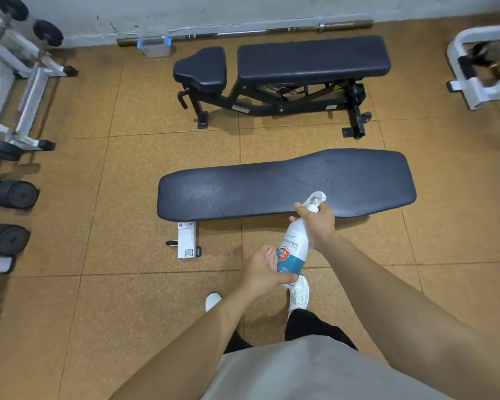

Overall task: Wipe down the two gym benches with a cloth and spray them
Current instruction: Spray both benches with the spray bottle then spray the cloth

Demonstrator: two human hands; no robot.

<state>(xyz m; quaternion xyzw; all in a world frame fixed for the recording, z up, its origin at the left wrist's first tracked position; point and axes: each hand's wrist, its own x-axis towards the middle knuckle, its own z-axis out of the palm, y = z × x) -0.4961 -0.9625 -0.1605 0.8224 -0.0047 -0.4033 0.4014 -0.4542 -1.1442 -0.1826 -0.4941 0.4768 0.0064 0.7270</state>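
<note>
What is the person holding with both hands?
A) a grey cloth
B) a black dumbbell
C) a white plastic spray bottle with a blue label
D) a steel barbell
C: the left hand grips the base and the right hand grips the neck of the white plastic spray bottle with a blue label, in front of the flat black padded bench.

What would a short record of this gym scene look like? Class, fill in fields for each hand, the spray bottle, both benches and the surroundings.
left hand: grips the lower body of the spray bottle
right hand: grips the bottle's neck by the nozzle
spray bottle: white and blue, tilted, nozzle toward the near bench
near bench: flat, lighter patches on its top
far bench: two pads, beside the wall
surroundings: barbell along the wall, dumbbells at left
</note>
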